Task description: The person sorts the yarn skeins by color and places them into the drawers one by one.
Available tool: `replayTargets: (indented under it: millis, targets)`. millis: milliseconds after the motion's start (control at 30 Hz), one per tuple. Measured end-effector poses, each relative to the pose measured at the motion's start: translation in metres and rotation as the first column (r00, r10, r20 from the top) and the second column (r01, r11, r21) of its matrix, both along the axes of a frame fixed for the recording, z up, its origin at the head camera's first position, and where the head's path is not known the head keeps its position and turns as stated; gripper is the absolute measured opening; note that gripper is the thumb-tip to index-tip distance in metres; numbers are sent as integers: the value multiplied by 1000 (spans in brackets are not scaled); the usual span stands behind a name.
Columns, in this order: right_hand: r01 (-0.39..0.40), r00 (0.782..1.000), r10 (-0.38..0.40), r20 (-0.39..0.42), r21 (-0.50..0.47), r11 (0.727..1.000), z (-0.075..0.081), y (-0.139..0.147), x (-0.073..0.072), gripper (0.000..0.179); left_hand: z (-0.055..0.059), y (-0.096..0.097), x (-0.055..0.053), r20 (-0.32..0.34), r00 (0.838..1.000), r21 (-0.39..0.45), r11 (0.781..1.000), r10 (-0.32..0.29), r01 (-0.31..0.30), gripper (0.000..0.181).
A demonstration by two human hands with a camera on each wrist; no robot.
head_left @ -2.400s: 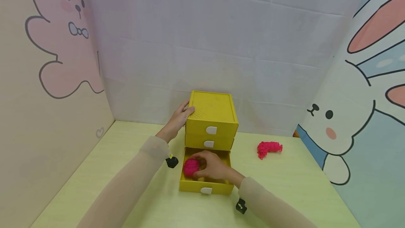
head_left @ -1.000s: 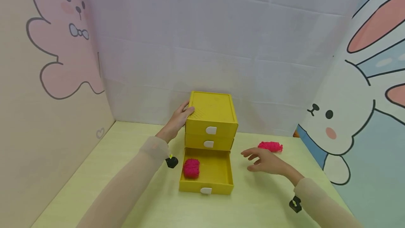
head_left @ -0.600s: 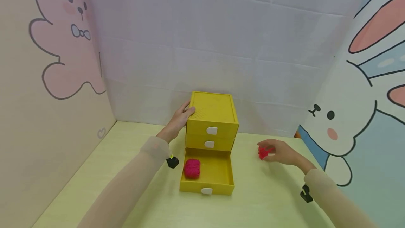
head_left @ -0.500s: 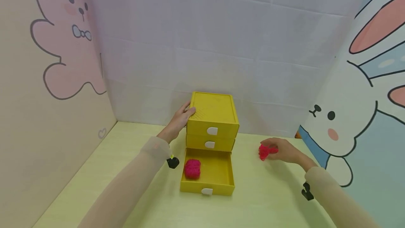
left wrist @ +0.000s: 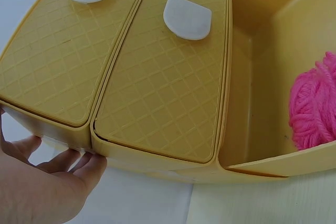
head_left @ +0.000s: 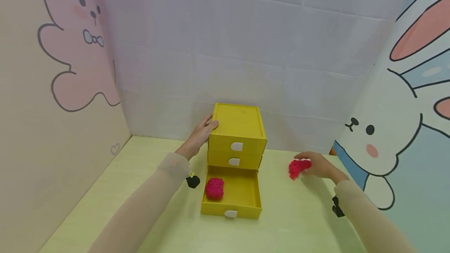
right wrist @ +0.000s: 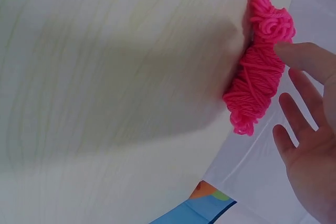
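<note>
A small yellow drawer cabinet (head_left: 236,139) with white tabs stands against the back curtain. Its bottom drawer (head_left: 242,192) is pulled out, with a pink ball of yarn (head_left: 214,189) at its left side. My left hand (head_left: 197,138) rests on the cabinet's upper left side, thumb at the top edge; the left wrist view shows its fingertips against the side wall. Right of the cabinet, a bright pink skein of yarn (head_left: 299,168) lies on the table. My right hand (head_left: 318,165) is at the skein, its thumb (right wrist: 307,59) overlapping the edge and its other fingers spread loosely beside it.
The pale table (head_left: 281,221) ends at the white curtain (head_left: 242,42) behind. Panels with a cartoon bear (head_left: 77,50) and a cartoon rabbit (head_left: 379,136) close off the left and right sides. The upper two drawers are closed.
My right hand left the yarn ball in the drawer and moved right to the skein. In the last half second it drew back slightly, showing more of the skein. My left hand stayed put.
</note>
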State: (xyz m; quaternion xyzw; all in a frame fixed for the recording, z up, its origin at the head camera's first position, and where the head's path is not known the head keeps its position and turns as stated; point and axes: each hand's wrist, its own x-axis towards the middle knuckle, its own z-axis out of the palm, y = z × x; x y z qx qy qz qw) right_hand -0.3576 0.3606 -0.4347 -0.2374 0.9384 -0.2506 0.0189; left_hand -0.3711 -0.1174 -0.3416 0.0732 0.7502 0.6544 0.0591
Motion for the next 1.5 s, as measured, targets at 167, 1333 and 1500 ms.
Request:
replayTargets:
  millis: [167, 1333, 1500]
  targets:
    - [30, 999, -30, 34, 22, 999, -9, 0, 0, 52, -1, 1, -1, 2, 1000, -8, 1000, 4, -4, 68]
    - [-107, 979, 112, 168, -37, 994, -18, -36, 20, 42, -2, 0, -2, 9, 1000, -5, 1000, -1, 2, 68]
    - [-135, 979, 142, 150, -54, 989, -13, -44, 23, 42, 0, 1, -1, 5, 1000, -11, 1000, -1, 1, 68]
